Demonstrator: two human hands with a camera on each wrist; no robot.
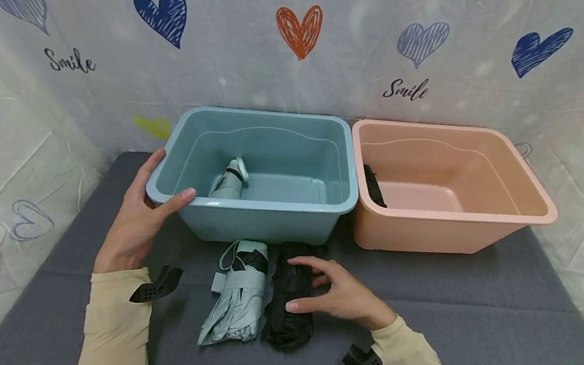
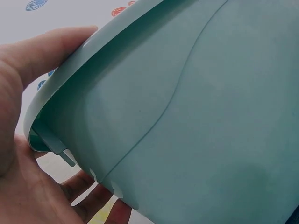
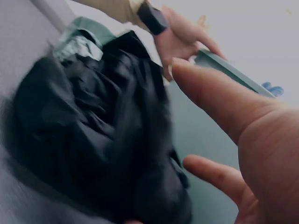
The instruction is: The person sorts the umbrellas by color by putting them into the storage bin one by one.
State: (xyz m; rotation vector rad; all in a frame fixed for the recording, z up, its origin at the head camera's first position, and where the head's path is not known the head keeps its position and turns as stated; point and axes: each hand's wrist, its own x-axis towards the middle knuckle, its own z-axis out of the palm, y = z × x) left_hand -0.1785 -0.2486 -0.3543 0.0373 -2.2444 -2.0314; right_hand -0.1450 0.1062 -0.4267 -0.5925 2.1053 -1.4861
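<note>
Left bin [image 1: 262, 223] stands beside right bin [image 1: 438, 235]; left umbrella [image 1: 238, 308] and right umbrella [image 1: 287, 328] lie before the former.

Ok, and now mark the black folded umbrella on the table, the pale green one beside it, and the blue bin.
Black folded umbrella [image 1: 290, 291]: head view, middle of its cloth.
Pale green umbrella [image 1: 240, 298]: head view, cloth below its strap.
Blue bin [image 1: 264, 225]: head view, outer front wall.

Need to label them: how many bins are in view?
2. The blue bin stands on the table, held by the left hand; the pink bin stands beside it, to the right.
</note>
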